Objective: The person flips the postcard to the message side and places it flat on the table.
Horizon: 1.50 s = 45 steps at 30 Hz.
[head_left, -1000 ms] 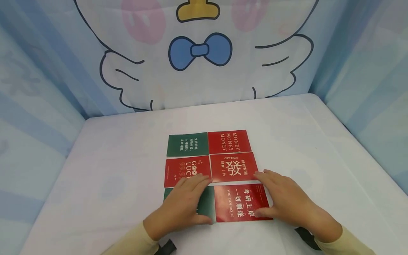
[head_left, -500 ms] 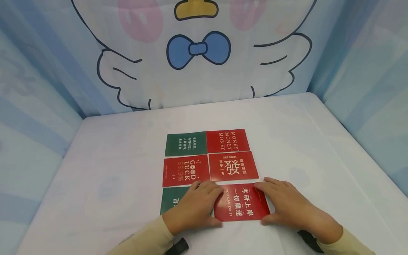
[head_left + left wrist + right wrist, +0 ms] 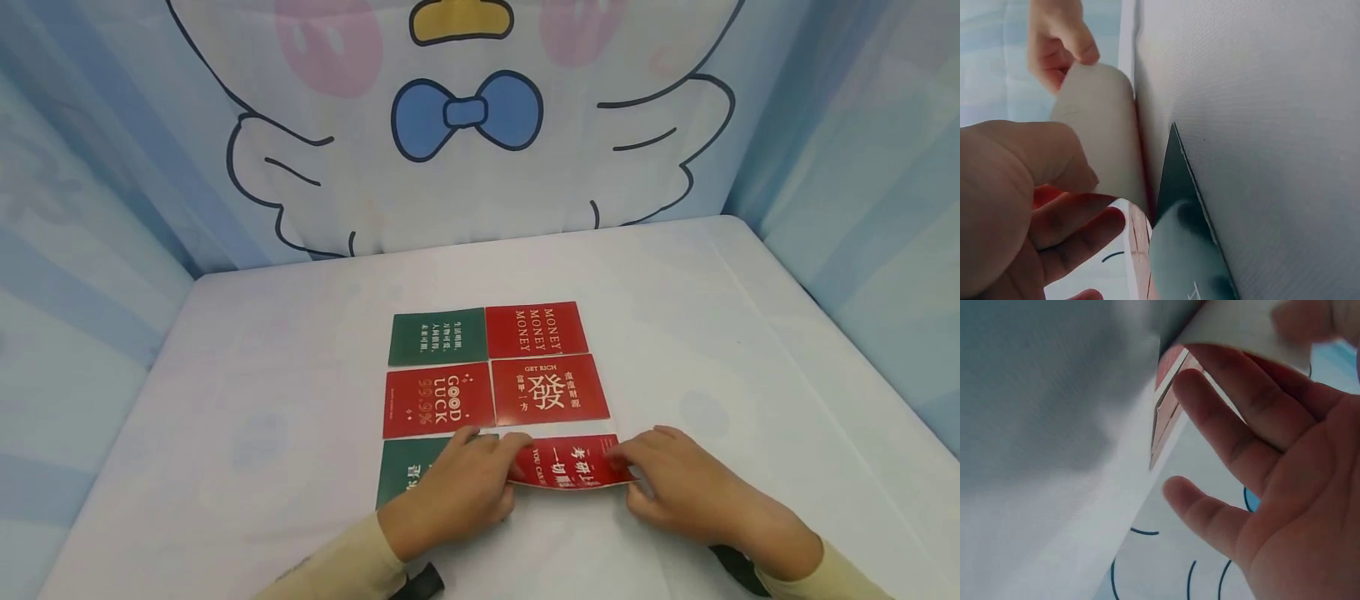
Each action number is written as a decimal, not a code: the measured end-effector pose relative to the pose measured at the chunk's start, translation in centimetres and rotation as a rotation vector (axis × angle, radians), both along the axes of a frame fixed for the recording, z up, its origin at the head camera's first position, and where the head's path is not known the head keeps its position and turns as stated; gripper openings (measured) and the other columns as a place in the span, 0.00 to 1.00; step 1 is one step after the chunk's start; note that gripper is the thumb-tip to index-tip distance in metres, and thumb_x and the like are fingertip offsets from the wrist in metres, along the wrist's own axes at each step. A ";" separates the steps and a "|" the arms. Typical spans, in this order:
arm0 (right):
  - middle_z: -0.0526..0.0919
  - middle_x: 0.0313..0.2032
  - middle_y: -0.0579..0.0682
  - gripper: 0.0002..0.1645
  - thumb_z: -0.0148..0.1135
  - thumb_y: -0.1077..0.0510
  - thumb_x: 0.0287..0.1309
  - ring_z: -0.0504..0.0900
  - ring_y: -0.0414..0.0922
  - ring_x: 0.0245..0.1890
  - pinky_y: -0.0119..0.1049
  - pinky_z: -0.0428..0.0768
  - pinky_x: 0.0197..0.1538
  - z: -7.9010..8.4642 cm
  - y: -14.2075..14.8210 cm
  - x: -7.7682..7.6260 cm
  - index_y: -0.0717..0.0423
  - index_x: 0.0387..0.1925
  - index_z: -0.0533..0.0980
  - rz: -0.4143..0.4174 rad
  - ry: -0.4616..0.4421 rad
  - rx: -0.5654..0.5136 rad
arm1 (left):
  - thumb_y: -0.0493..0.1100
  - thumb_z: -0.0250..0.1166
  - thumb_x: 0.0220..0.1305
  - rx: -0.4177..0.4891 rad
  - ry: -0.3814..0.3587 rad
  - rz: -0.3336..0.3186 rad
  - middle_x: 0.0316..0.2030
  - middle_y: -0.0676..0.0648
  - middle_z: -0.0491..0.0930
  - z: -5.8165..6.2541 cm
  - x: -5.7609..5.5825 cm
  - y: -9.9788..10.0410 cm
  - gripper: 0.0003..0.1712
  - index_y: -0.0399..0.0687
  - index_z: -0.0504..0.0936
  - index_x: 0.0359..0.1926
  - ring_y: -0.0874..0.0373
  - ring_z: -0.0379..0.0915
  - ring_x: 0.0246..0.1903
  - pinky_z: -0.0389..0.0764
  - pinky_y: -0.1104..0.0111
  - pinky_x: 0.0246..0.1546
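Note:
A red card [image 3: 570, 465] with pale lettering is raised along its near edge and bends upward, its far edge low by the table. My left hand [image 3: 453, 487] pinches its left end between thumb and fingers, and my right hand [image 3: 690, 483] pinches the right end. In the left wrist view the card's pale back [image 3: 1100, 128] curves between both hands. The right wrist view shows the same back [image 3: 1241, 325], with the other fingers of my right hand [image 3: 1272, 444] spread loosely below. A green card [image 3: 403, 473] lies flat, partly hidden under my left hand.
Beyond lie a red GOOD LUCK card [image 3: 438, 400], a red GET RICH card [image 3: 551, 390], a green card [image 3: 437, 337] and a red MONEY card [image 3: 536, 331], edge to edge on the white table [image 3: 285, 400]. A printed curtain [image 3: 480, 192] hangs behind.
Both hands have gone from resting over the cards to pinching the near red card's ends. The left hand has moved right, and the card's near edge has come up off the table.

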State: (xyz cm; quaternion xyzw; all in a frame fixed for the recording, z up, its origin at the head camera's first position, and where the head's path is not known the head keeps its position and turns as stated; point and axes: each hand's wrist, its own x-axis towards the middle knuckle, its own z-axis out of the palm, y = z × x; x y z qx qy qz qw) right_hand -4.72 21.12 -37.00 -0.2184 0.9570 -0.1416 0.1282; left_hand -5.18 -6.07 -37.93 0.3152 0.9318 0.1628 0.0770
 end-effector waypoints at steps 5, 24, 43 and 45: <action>0.84 0.43 0.44 0.20 0.75 0.59 0.52 0.81 0.46 0.44 0.50 0.81 0.50 0.2 0.1 -0.1 0.54 0.47 0.80 -0.015 0.143 -0.091 | 0.42 0.77 0.55 0.099 0.025 0.053 0.40 0.54 0.81 0.2 -0.2 0.2 0.34 0.48 0.72 0.61 0.63 0.78 0.40 0.77 0.64 0.54; 0.77 0.35 0.40 0.26 0.74 0.64 0.53 0.72 0.30 0.27 0.28 0.76 0.30 -0.2 1.0 -0.7 0.57 0.52 0.74 -0.033 0.137 -0.252 | 0.43 0.77 0.56 0.215 -0.071 0.125 0.45 0.53 0.78 -0.1 -1.3 0.1 0.32 0.50 0.74 0.59 0.64 0.74 0.40 0.79 0.69 0.48; 0.76 0.37 0.43 0.34 0.79 0.54 0.49 0.73 0.42 0.36 0.41 0.78 0.39 -1.0 0.3 -2.3 0.56 0.56 0.74 -0.069 0.032 -0.024 | 0.50 0.80 0.49 -0.036 -0.054 0.099 0.53 0.51 0.76 -0.8 -3.0 0.6 0.41 0.52 0.74 0.64 0.56 0.70 0.53 0.74 0.57 0.55; 0.76 0.37 0.44 0.34 0.79 0.55 0.49 0.73 0.43 0.37 0.42 0.79 0.41 -0.9 0.3 -2.4 0.57 0.56 0.74 -0.069 0.033 -0.029 | 0.50 0.80 0.48 -0.039 -0.061 0.100 0.53 0.51 0.75 -0.7 -3.1 0.6 0.41 0.52 0.74 0.64 0.56 0.70 0.53 0.74 0.57 0.55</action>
